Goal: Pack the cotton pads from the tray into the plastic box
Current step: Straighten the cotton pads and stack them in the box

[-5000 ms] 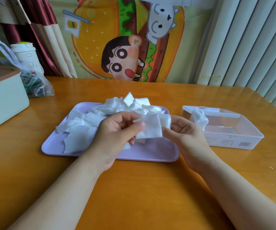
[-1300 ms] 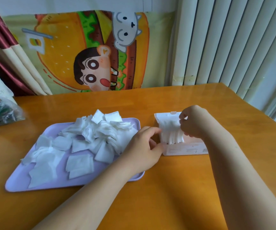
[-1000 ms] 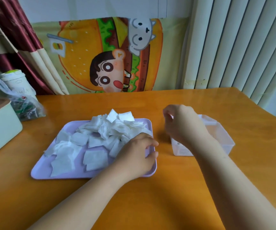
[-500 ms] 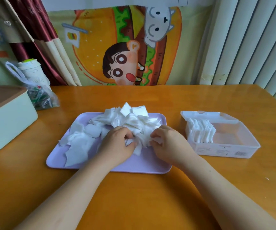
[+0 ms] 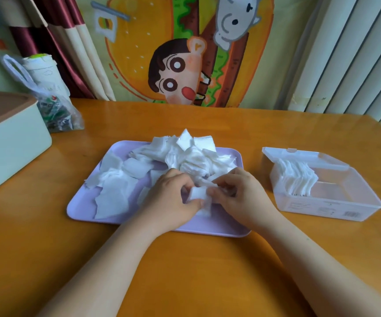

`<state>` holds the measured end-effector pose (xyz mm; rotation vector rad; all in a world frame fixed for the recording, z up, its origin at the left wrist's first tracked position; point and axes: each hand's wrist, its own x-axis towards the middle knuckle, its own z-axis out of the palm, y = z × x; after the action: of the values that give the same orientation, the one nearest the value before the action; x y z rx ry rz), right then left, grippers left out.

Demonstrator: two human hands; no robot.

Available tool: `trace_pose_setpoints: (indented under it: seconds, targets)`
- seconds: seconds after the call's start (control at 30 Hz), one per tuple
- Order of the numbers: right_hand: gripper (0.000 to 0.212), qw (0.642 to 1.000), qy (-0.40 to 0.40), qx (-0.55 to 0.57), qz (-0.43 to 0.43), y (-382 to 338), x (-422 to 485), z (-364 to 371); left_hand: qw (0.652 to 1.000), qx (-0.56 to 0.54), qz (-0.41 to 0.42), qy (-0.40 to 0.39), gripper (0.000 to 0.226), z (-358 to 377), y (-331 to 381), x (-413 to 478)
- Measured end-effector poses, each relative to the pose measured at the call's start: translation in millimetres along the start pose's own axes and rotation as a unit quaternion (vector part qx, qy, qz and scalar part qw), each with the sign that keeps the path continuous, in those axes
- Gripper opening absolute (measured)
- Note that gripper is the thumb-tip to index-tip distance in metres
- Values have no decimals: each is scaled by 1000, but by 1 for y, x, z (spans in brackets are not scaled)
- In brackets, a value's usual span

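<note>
White square cotton pads (image 5: 191, 159) lie heaped loose on a lilac tray (image 5: 79, 207), thickest toward 12 o'clock. At 5 o'clock the left hand (image 5: 173, 197) and right hand (image 5: 242, 195) pinch one pad (image 5: 197, 194). At the tray's 3 o'clock a clear plastic box (image 5: 345, 202) stands open, with a row of pads (image 5: 299, 181) on edge at its 9 o'clock end.

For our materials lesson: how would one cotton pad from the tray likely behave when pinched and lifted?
Probably floppy: the heaped pads on the tray lie creased and bent. Likely very light: the left hand and right hand pinch one pad with fingertips. It may not stand unaided: the stacked pads in the plastic box lean.
</note>
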<state>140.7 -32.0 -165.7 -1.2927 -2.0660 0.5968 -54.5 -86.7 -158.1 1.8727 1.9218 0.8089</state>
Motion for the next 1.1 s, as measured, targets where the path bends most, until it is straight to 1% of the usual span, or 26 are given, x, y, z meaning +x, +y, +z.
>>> trace_pose_setpoints:
  seconds: [0.03, 0.13, 0.23, 0.33, 0.4, 0.53, 0.6, 0.63, 0.67, 0.7, 0.73, 0.77, 0.83, 0.9, 0.93, 0.97, 1.0, 1.03, 1.1]
  targets:
    - [7, 1000, -3, 26, 16, -3, 0, -3, 1000, -17, -4, 11, 27, -1, -1, -1]
    - [14, 990, -9, 116, 85, -8, 1, -13, 994, -103, -34, 25, 21, -5, -3, -4]
    - [17, 979, -8, 173, 110, -12, 1, -22, 983, -174, -51, 38, 17, -9, -4, -3]
    - [27, 964, 17, 235, 122, -16, -1, -26, 970, -235, -63, 24, 26, -10, -2, -3]
    - [30, 945, 38, 292, 141, -16, 0, -30, 968, -242, -67, 11, 31, -10, -1, -3]
    - [21, 918, 32, 360, 160, -17, 3, -35, 961, -264, -77, 13, 19, -13, 1, -3]
    - [17, 908, 22, 386, 162, -19, 3, -35, 944, -319, -76, 13, 10, -14, 5, -3]
    - [15, 897, 14, 410, 164, -21, 3, -36, 933, -352, -75, 12, 9, -14, 7, -2]
    - [13, 884, 3, 437, 169, -22, 3, -36, 920, -385, -73, 12, 11, -15, 9, -2]
    - [10, 877, -8, 447, 176, -25, 2, -36, 907, -415, -75, 12, 13, -14, 10, -2]
    - [7, 885, -12, 427, 185, -26, 2, -35, 899, -431, -75, 14, 15, -14, 11, -1]
    - [5, 906, -6, 379, 191, -25, 2, -34, 899, -433, -72, 18, 16, -13, 10, -1]
    - [16, 950, 25, 255, 175, -20, 0, -30, 904, -423, -63, 21, 20, -11, 8, 0]
    - [26, 980, 71, 149, 110, -20, -1, -29, 908, -414, -60, 8, 28, -11, 6, 0]
    - [29, 988, 88, 110, 70, -21, -1, -31, 909, -412, -58, 0, 34, -11, 6, 0]
    - [29, 990, 91, 97, 40, -23, -1, -33, 908, -414, -56, -5, 41, -10, 8, -1]
    - [26, 989, 71, 122, 34, -26, -1, -37, 905, -421, -55, -9, 45, -10, 9, -1]
    - [26, 983, 29, 176, 48, -31, -1, -39, 901, -430, -57, -10, 48, -9, 11, -2]
    - [32, 957, -51, 272, 81, -35, -2, -38, 893, -445, -65, -17, 50, -8, 13, -2]
